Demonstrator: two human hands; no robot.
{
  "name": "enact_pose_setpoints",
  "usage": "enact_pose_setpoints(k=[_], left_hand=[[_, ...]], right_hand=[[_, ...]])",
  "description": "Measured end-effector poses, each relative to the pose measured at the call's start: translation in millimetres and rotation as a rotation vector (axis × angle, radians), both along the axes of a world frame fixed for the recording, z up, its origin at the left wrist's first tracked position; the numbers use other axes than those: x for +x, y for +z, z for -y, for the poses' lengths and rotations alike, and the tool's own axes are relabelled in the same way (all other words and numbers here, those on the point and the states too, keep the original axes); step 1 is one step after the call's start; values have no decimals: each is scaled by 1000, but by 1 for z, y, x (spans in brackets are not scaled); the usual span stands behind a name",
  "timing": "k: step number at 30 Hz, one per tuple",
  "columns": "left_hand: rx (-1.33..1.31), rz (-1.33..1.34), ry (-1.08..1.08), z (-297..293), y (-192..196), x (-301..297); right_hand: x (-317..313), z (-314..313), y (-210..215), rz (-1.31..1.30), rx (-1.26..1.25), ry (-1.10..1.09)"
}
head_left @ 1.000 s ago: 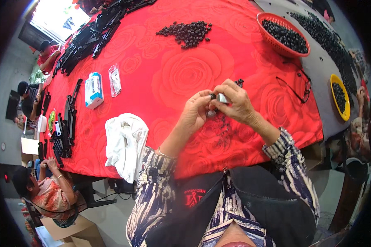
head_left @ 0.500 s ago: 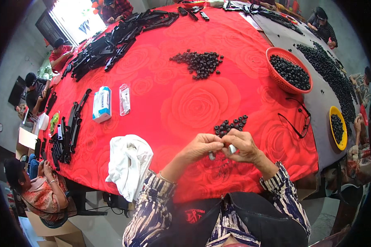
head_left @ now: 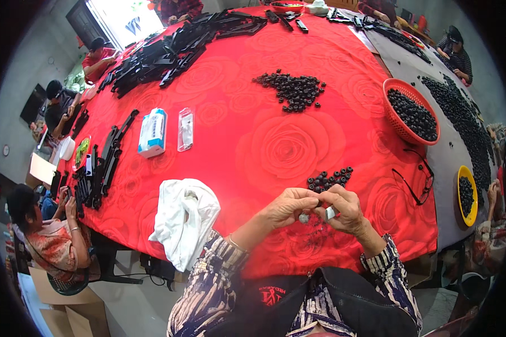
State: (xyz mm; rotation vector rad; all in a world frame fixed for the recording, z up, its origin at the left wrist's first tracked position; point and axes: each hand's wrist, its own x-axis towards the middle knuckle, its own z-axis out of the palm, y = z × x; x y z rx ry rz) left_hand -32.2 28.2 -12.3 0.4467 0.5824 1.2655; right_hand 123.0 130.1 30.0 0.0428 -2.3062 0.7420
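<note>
My left hand (head_left: pixel 291 207) and my right hand (head_left: pixel 347 212) meet over the red tablecloth near its front edge, fingertips pinched together. Whatever sits between the fingertips is too small and covered to make out. White wrapping (head_left: pixel 330 213) shows around a finger of my right hand, and a greyish wrapping (head_left: pixel 303 218) shows beneath my left fingers. Just beyond the hands lies a small cluster of round black parts with holes (head_left: pixel 330 180). A crumpled white cloth (head_left: pixel 185 216) rests left of my left forearm.
Farther out lie a larger heap of black parts (head_left: pixel 295 90), a red basket (head_left: pixel 389 112) and a yellow bowl (head_left: pixel 473 192) of them. Eyeglasses (head_left: pixel 424 191) lie at right. A tissue-like box (head_left: pixel 152 133), a clear packet (head_left: pixel 185 129) and black strips (head_left: pixel 163 62) occupy the left. Several people sit around.
The whole view has shifted, so the table and hands appear farther right. Both hands stay pinched together, with the fingers slightly changed in pose.
</note>
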Motion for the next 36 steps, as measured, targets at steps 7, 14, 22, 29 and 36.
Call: enact_pose_setpoints(k=[7, 14, 22, 29, 36], left_hand=[[11, 9, -57, 3, -8, -1], [74, -146, -100, 2, 2, -4], [167, -105, 42, 1, 0, 4], [130, -163, 182, 6, 5, 13], [137, -126, 209, 6, 4, 15]], right_hand=[[3, 0, 0, 114, -91, 51], [3, -1, 6, 70, -33, 97], [1, 0, -3, -169, 126, -26], [4, 1, -7, -219, 161, -62], [4, 2, -10, -215, 166, -82]])
